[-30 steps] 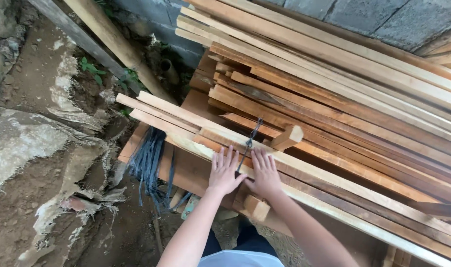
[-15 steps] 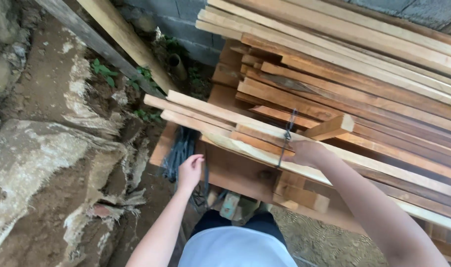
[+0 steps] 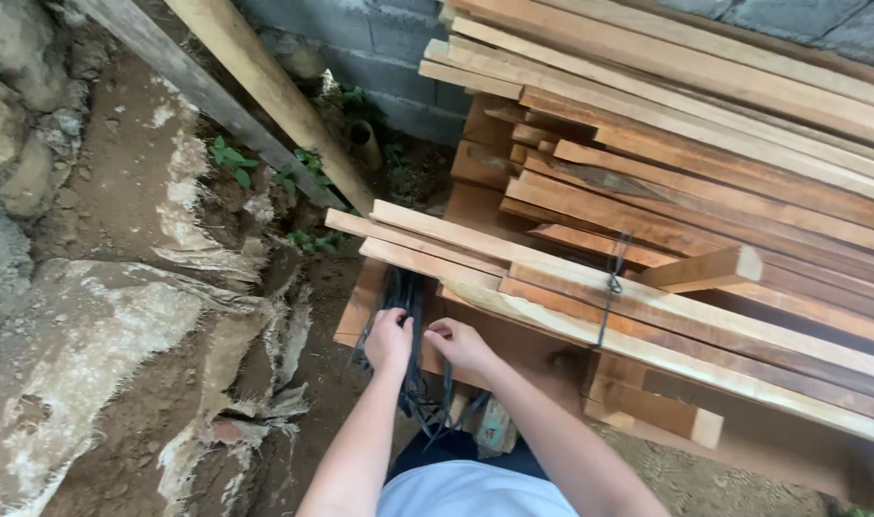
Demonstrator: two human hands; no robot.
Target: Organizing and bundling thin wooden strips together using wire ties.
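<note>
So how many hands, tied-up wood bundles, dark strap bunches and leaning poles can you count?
Hands: 2, left hand and right hand
Tied plank bundle: 1
Bunch of dark straps: 1
Leaning poles: 2
Total: 6

We reach both bare forearms forward and downward, close together. Our left hand (image 3: 389,342) curls in a loose fist, knuckles up; our right hand (image 3: 459,345) sits just beside it, fingers bent inward, pinching
</note>
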